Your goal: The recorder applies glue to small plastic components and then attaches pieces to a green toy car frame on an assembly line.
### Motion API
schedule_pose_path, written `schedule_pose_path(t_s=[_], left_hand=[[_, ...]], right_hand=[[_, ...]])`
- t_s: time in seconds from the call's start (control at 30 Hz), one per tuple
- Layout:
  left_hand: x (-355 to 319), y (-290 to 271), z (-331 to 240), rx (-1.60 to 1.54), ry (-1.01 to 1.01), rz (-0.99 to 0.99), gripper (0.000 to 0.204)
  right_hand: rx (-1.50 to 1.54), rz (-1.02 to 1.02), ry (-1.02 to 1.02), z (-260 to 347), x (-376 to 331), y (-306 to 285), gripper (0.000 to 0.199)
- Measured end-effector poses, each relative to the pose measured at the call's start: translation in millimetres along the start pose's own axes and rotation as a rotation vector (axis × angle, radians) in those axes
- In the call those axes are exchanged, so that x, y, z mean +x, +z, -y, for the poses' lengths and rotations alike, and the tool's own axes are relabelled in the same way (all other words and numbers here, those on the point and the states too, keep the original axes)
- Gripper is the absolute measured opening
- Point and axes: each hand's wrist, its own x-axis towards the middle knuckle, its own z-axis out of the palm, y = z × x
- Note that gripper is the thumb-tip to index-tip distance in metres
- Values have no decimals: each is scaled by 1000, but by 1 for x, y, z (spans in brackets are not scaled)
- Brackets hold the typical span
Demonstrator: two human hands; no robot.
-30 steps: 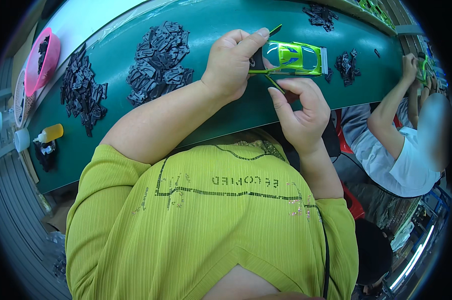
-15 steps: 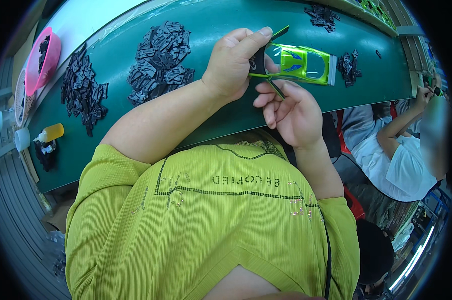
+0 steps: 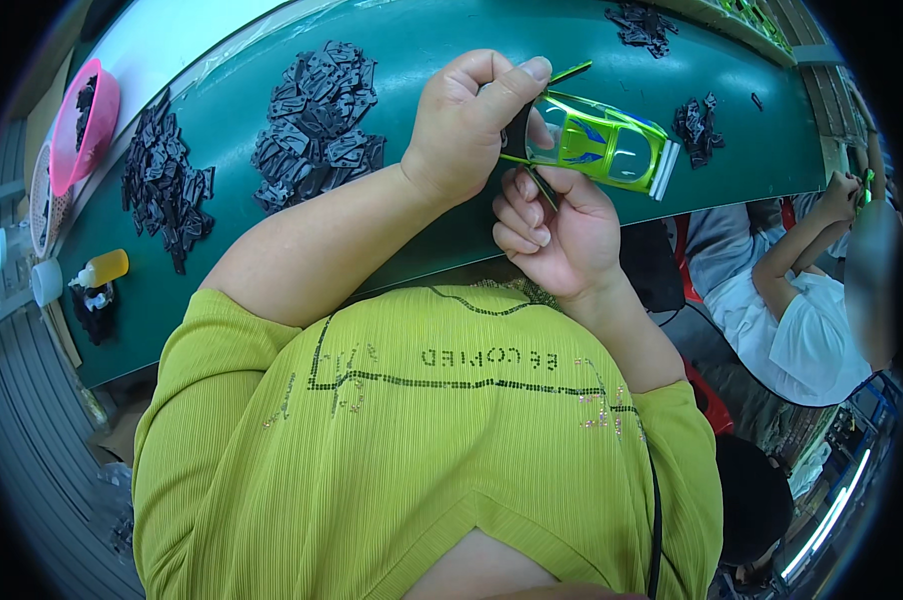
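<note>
A person in a yellow-green ribbed top [image 3: 422, 440] is working at a long green table [image 3: 442, 50], seen from above.

Nearest, the right hand [image 3: 557, 235] is cupping upward, its fingers [image 3: 517, 228] curled loosely inward just beneath the left hand's fingertips. Whether these fingers are pinching anything cannot be told, though a thin dark strip is running past them.

Just above, the left hand [image 3: 467, 125] is closing its thumb and forefinger on the near end of a bright green toy car body [image 3: 602, 148]. The car body is being held in the air over the table's near edge, extending to the right of the left fingertips, with clear windows, blue streaks and a white strip at its far end.

To the left of the left hand's knuckles, a large pile of small black plastic parts [image 3: 317, 120] is lying on the table. Farther left is sitting a second black pile [image 3: 167, 190], then a small yellow bottle [image 3: 102, 268] and a pink basket [image 3: 84, 125].

Beyond the car body, to the right of the fingertips, smaller black clusters [image 3: 697, 128] are lying on the table.

At the far right, another person in a white shirt [image 3: 807, 335] is sitting at the same table.
</note>
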Motion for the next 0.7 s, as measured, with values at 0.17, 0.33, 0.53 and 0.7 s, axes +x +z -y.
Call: schedule_pose_path(t_s=[0.17, 0.33, 0.53, 0.7], left_hand=[[1, 0, -3, 39, 23, -30, 27], [3, 2, -6, 52, -6, -90, 25], [-2, 3, -6, 76, -28, -94, 25], [0, 2, -4, 67, -37, -119, 26]], right_hand=[[-22, -71, 28, 7, -2, 8, 28], [-88, -46, 50, 12, -9, 6, 28], [-121, 59, 38, 14, -12, -3, 30], [-110, -37, 69, 17, -14, 6, 24]])
